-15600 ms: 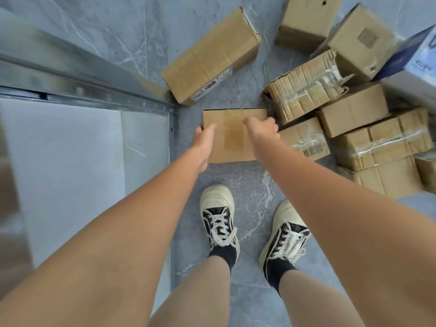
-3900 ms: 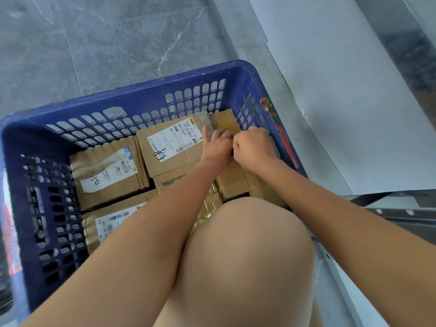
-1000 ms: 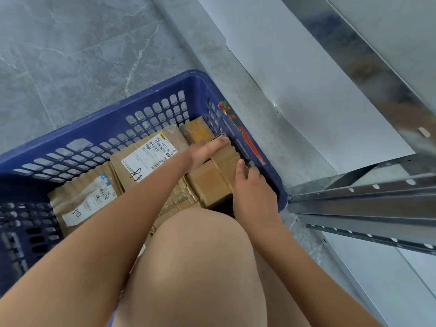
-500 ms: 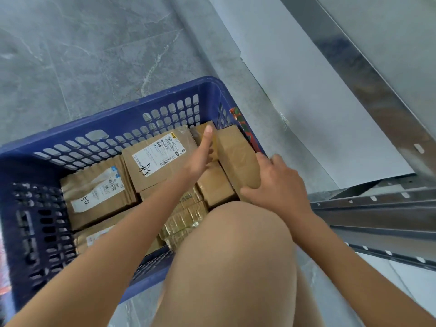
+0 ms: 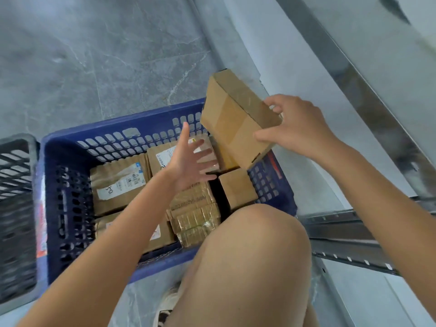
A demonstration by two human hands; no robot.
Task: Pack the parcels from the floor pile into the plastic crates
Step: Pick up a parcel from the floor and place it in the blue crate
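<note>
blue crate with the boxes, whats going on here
A person is packing cardboard parcels into a blue crate on the floor. The right hand holds a plain brown box tilted above the crate's right end, over a dark gap between the packed parcels. The left hand hovers open over the labelled parcels already inside.

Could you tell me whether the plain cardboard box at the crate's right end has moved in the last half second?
Yes. The plain box, gripped by the right hand, has come up out of the blue crate and now tilts above its far right corner.
</note>
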